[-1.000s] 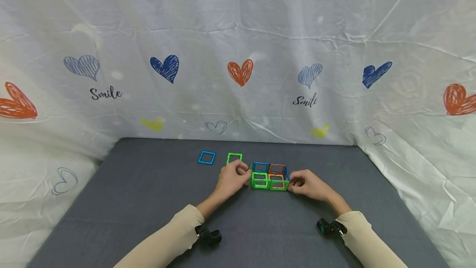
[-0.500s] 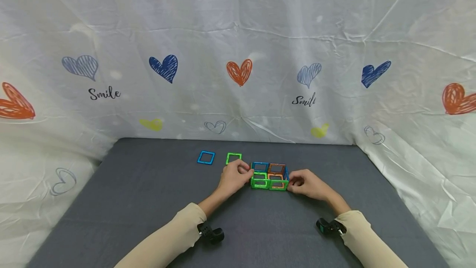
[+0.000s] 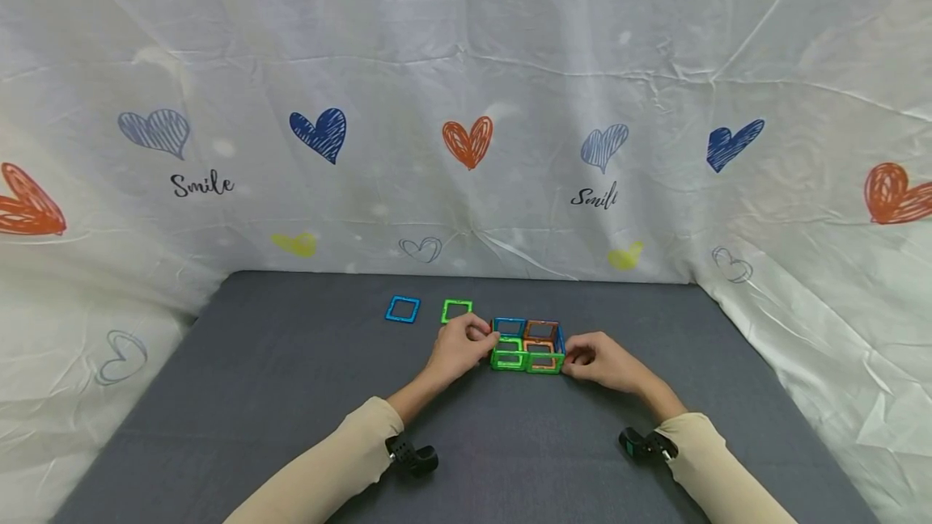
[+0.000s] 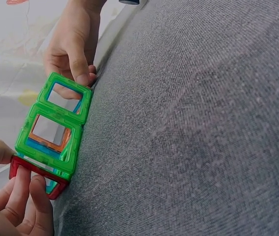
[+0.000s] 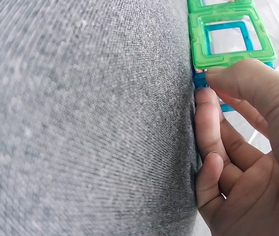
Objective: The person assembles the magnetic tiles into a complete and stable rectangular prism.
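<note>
A low open box of magnetic tiles (image 3: 526,360) stands on the grey cloth between both hands. Green tiles form its near side, with blue and orange ones behind. At the box's left end, my left hand (image 3: 457,350) pinches a red magnetic tile (image 4: 43,173), thumb on its upper edge and fingers against its outer face. The red tile meets the end of the green side. My right hand (image 3: 604,361) is at the opposite end, its thumb and curled fingers gripping the blue magnetic tile (image 5: 201,79) near its lower corner. Fingers partly hide both end tiles.
A loose blue tile (image 3: 403,320) lies flat at the back left. Closer to the box is a loose green tile (image 3: 457,302), just beyond my left hand. A white curtain (image 3: 524,184) printed with hearts hangs behind the grey table (image 3: 291,378).
My left hand has shifted slightly right, bringing its fingers closer against the box's left end. The right hand and the box stay nearly still.
</note>
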A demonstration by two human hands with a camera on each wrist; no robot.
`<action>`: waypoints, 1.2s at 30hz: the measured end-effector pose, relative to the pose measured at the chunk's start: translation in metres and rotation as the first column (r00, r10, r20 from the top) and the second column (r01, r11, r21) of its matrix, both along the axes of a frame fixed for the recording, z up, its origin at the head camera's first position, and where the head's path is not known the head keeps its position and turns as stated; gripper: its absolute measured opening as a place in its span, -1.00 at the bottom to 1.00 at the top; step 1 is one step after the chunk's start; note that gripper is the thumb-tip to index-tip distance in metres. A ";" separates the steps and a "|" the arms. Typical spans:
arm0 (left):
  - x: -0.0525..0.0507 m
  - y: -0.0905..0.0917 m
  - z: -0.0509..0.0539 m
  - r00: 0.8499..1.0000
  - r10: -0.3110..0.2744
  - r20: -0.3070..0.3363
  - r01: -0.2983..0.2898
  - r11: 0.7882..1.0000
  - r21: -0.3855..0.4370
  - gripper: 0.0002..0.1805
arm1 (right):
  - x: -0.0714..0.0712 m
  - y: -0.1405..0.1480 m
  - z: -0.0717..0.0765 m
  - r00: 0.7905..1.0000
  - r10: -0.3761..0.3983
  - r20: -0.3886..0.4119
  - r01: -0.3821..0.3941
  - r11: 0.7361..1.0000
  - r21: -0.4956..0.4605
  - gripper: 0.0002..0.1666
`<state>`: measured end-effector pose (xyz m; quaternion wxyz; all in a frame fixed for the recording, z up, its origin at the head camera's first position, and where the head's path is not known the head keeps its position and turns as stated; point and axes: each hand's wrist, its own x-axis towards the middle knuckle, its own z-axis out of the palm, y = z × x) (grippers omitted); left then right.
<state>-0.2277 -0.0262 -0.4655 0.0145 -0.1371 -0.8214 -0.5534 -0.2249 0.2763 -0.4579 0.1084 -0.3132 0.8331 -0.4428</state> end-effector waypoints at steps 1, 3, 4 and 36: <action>0.000 0.000 -0.001 1.000 -0.005 0.003 0.005 1.000 0.003 -0.81 | 0.000 0.000 0.000 1.000 -0.003 0.002 0.003 1.000 0.001 -0.91; -0.001 0.000 -0.001 1.000 -0.012 0.009 0.012 1.000 0.004 -0.81 | 0.000 -0.001 0.000 1.000 -0.004 0.007 0.004 1.000 0.001 -0.91; -0.001 0.000 -0.002 1.000 -0.016 0.010 0.016 1.000 0.004 -0.80 | 0.000 -0.001 0.000 1.000 -0.005 0.010 0.005 1.000 0.003 -0.91; -0.001 -0.006 0.003 0.989 -0.094 0.113 0.092 0.996 0.024 -0.78 | 0.000 -0.001 -0.001 1.000 -0.013 0.029 0.013 1.000 -0.013 -0.89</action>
